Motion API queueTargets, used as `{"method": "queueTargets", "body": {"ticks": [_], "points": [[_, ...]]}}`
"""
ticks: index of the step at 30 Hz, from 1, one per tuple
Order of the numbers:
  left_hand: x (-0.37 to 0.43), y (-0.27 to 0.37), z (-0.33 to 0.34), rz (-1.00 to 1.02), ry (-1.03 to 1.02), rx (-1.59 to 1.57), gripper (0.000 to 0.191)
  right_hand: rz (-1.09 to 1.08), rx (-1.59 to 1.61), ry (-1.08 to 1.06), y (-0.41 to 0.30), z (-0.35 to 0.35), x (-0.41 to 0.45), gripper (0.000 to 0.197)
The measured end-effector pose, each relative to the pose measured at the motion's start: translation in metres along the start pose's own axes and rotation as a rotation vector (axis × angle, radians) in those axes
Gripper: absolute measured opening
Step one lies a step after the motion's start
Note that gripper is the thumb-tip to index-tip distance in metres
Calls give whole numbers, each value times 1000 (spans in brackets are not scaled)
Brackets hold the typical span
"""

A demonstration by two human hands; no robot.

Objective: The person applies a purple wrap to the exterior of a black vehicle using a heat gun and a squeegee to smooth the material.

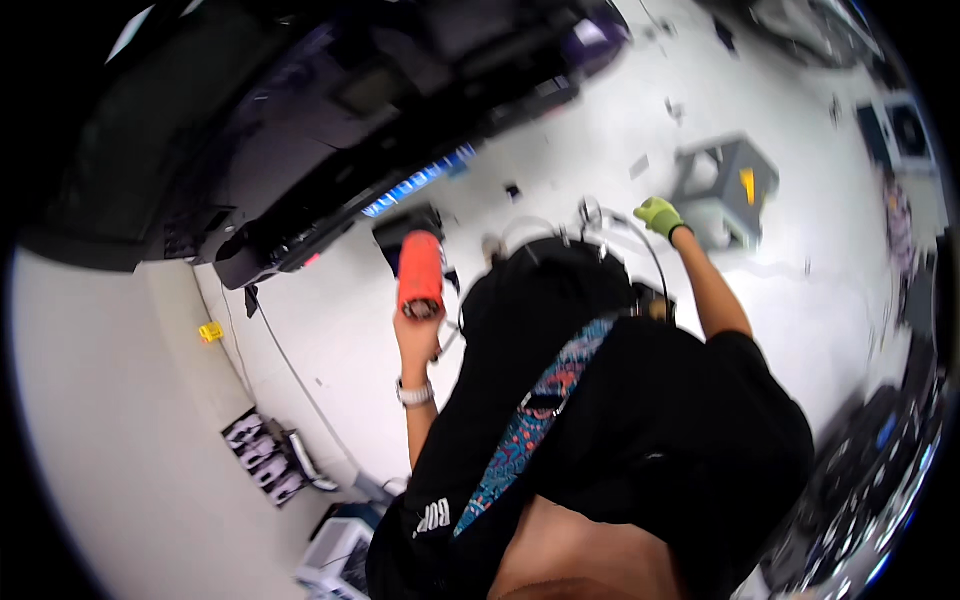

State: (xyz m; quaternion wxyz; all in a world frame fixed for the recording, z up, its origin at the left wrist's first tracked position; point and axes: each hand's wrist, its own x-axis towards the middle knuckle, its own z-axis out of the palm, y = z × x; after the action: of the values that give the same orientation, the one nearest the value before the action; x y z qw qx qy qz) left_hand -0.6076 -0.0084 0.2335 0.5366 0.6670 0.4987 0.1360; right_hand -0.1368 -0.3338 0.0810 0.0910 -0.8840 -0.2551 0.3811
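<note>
My left hand (417,345) is bare, with a pale watch on the wrist. It grips a red power tool (421,274) whose round, dark end points back at me; the exact kind of tool cannot be told. On my right hand (660,217) is a lime-green glove, its fingers curled in and nothing visible inside them. That hand hangs beside a grey step stool (739,176) with a yellow mark. Ahead on the left is the front of a dark car (352,169). A dark object (409,225) lies on the floor past the tool, partly hidden by it.
Pale floor (570,157) carries scattered small dark items. A thin cable (300,386) runs near the left wall, where a yellow object (211,331) sits low. A printed panel (264,457) and a white box (337,551) stand lower left. Dark, shiny clutter (847,480) fills the lower right.
</note>
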Motion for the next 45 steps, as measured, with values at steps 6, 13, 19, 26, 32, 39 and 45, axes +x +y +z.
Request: {"method": "queueTargets", "body": {"ticks": [6,13,19,26,32,39,45], "points": [[-12,-18,66,-58,-121,195,33,551,663,-247,162,146,-154,39],[-33,-95,131,-51,-243,465,46,405,593,-367,208,150,-205,40],[-67,-146,160,-145,-144,668,68,-267,1105,492,112,-129,-264,38],[-107,-181,166,-395,-73,686,62,-1510,653,240,-46,-253,-418,40],[-97,-135,180,-280,-99,780,57,-1820,461,144,-70,-265,-465,39],[-129,-121,197,-462,-11,584,61,-1920,423,39,-101,-256,-474,38],[-98,-180,186,-260,-92,855,57,-1932,430,95,-80,-253,-489,37]]}}
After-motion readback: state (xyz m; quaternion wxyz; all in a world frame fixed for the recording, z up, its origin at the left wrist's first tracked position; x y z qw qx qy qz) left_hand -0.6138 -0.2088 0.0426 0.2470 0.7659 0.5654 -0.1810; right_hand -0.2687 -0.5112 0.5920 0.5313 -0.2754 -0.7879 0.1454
